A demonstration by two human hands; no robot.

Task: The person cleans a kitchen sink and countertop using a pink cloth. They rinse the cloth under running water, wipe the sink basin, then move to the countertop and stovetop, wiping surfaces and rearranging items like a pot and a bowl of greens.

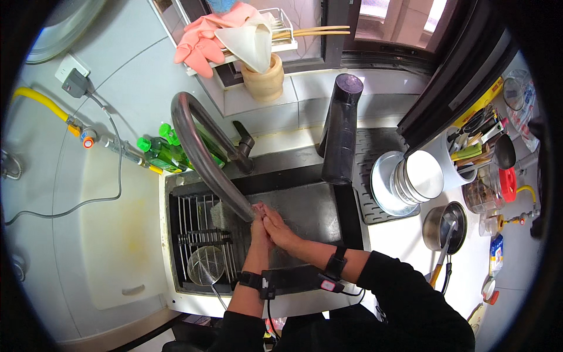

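My left hand (pixel 259 226) and my right hand (pixel 276 225) are pressed together under the outlet of the dark curved faucet (pixel 206 163), above the dark sink basin (pixel 303 207). The fingers overlap, and part of them is hidden by the spout. No object shows between the palms. Left of my hands a metal drying rack (pixel 189 224) lies in the sink, with a wire mesh strainer (pixel 206 265) resting on it. A light sponge or cloth (pixel 218 215) is beside the rack. Straps with small devices circle both forearms.
A tall black dispenser or second faucet (pixel 341 132) rises behind the sink. Green bottles (pixel 160 154) stand at the back left. At right are stacked white bowls (pixel 422 176) on a black drying mat (pixel 369 198), a utensil holder (pixel 455 169) and a saucepan (pixel 440 229) with a ladle.
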